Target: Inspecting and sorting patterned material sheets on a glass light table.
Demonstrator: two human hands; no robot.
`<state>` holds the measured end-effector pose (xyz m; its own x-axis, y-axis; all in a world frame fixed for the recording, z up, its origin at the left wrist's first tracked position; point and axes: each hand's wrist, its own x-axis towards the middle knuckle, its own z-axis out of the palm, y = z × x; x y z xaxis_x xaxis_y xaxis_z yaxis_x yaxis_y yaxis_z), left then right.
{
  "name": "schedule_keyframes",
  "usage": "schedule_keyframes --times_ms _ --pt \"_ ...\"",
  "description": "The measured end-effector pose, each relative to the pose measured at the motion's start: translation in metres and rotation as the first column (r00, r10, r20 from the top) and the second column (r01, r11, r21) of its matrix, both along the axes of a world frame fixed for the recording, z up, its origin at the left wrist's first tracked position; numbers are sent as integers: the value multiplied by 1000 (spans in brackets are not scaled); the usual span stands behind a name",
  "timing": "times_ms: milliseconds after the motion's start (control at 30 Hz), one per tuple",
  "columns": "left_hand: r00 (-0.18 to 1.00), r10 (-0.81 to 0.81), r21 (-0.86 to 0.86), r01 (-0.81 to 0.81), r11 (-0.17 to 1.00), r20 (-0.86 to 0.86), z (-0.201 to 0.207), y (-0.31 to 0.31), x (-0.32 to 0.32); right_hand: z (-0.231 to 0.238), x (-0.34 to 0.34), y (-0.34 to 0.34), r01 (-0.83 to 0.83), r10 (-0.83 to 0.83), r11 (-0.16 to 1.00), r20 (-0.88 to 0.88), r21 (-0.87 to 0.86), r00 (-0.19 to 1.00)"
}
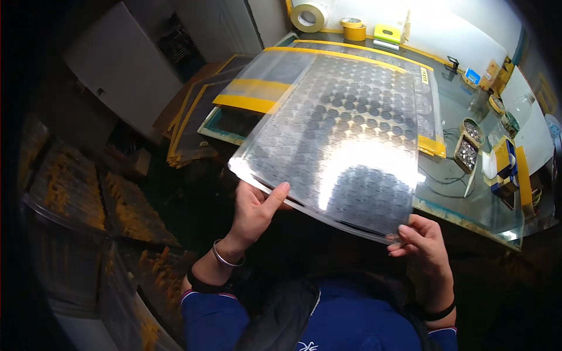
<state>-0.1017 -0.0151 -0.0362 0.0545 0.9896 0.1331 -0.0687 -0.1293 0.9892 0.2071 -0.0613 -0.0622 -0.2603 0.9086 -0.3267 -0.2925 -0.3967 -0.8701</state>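
A large glossy transparent plastic sheet [351,140], patterned with rows of dark round shapes, slopes up from my hands toward the glass table. Its near edge looks layered, so more than one sheet may be there. My left hand [257,207] pinches that edge near the left corner, thumb on top. At the right corner my right hand [424,237] grips it between thumb and fingers. Strong glare hides part of the pattern. Under the far part lie yellow-taped sheets [257,93], partly covered.
Tape rolls [309,17] stand along the table's back. To the right are an open tin [467,153] of small shiny pieces, jars, cables and a blue-yellow box [500,169]. More taped sheets [193,126] lean left of the glass table [456,205]. Racks [64,181] fill the lower left.
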Motion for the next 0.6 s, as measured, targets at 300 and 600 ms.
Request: schedule_keyframes --times_ms 300,600 --pt "907 201 -441 -20 897 369 -13 -15 31 6 -45 5 -556 555 831 -59 -5 830" --pt "930 200 -209 -139 968 308 -30 -3 -108 1 24 2 -189 192 981 -131 38 973"
